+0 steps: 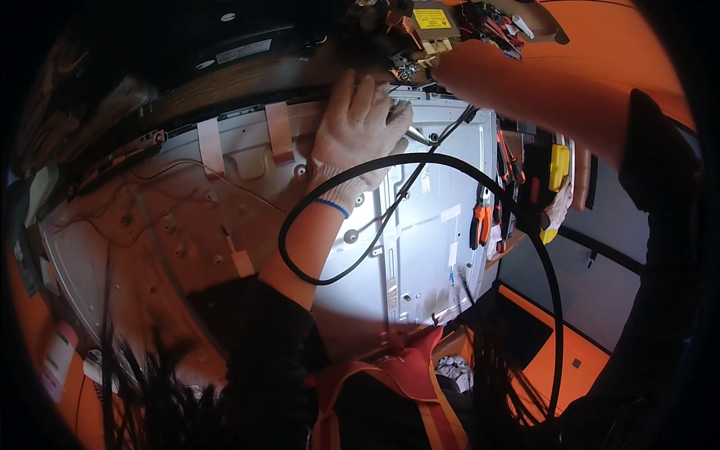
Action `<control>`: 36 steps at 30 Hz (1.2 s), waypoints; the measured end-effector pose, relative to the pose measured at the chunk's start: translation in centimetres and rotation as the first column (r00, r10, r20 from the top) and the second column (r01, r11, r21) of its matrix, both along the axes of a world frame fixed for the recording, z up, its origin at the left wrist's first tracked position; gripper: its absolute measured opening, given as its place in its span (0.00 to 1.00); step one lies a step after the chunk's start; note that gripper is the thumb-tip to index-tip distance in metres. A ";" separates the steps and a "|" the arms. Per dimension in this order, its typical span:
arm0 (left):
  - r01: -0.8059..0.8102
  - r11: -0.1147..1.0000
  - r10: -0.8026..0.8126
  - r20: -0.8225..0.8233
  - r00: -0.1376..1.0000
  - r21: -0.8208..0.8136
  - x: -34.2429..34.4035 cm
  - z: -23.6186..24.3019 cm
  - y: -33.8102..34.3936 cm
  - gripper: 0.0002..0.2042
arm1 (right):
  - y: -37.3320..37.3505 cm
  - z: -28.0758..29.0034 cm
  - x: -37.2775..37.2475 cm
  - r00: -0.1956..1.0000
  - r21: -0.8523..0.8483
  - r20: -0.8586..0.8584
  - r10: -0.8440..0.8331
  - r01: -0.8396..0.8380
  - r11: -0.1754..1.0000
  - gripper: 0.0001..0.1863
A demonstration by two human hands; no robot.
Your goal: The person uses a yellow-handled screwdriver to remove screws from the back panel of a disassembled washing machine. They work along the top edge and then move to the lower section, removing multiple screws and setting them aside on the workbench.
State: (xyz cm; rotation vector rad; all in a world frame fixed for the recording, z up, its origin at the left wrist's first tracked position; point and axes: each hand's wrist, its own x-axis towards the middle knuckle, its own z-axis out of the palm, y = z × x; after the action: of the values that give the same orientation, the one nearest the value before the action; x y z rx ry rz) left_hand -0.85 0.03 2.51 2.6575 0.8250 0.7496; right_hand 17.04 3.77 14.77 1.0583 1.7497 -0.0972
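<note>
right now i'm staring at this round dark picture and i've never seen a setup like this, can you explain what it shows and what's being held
There's no robot here: a person works with their own hands, filmed by a wide fisheye camera on their head looking down, hence the bent edges.

The gloved left hand is over the far side of a large metal panel. A silver tool shows beside it, but I can't tell whether it's held. The right forearm comes in from the right; its hand can't be made out.

A black cable loops across the view. Pale flat strips hang over the panel's far edge, and orange-handled pliers lie to its right.
</note>
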 end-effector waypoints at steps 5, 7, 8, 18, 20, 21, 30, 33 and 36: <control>0.001 1.000 -0.001 -0.042 0.999 0.007 0.3 -0.2 0.0 0.21 | -3.6 -0.5 0.3 0.989 0.055 0.080 0.128 -0.133 0.990 0.07; -0.006 1.000 0.007 0.014 1.000 -0.008 0.2 -0.5 0.0 0.20 | -4.3 -0.1 1.4 0.998 0.283 -0.039 -0.039 0.048 0.958 0.05; -0.024 1.000 0.023 0.092 0.995 0.011 0.2 -0.6 0.0 0.19 | -4.4 -0.2 1.8 0.990 0.327 -0.117 -0.083 0.118 0.938 0.07; -0.022 1.000 0.023 0.111 0.994 -0.012 0.1 -0.5 0.0 0.19 | 3.0 2.2 4.6 0.407 -0.249 0.002 -0.914 0.885 0.393 0.19; -0.019 0.999 0.023 0.125 0.992 -0.029 0.1 -0.4 0.0 0.18 | 3.0 1.8 4.3 0.474 -0.187 0.012 -0.880 0.866 0.464 0.19; -0.018 0.999 0.023 0.146 0.989 -0.030 0.0 -0.4 0.0 0.18 | 2.8 1.6 4.2 0.499 -0.189 -0.013 -0.866 0.849 0.493 0.19; 0.000 1.000 0.003 0.130 0.992 -0.024 0.2 -0.7 0.0 0.17 | -4.4 -0.6 6.5 0.913 0.364 -0.241 0.330 -0.230 0.903 0.10; -0.017 1.000 0.016 0.168 0.986 0.006 0.1 -0.5 0.1 0.17 | -3.5 -0.4 6.8 0.951 0.254 -0.285 0.123 -0.049 0.966 0.09; -0.005 1.000 0.003 0.094 0.996 0.017 0.0 -0.3 0.1 0.19 | -1.5 1.4 6.1 0.837 -0.111 -0.291 -0.464 0.452 0.885 0.11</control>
State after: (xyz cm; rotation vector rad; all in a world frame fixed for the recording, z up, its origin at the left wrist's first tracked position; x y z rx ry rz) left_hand -0.85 0.13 2.26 2.6132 0.8028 0.8791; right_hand 23.16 2.26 16.14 1.4823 1.7203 -0.6271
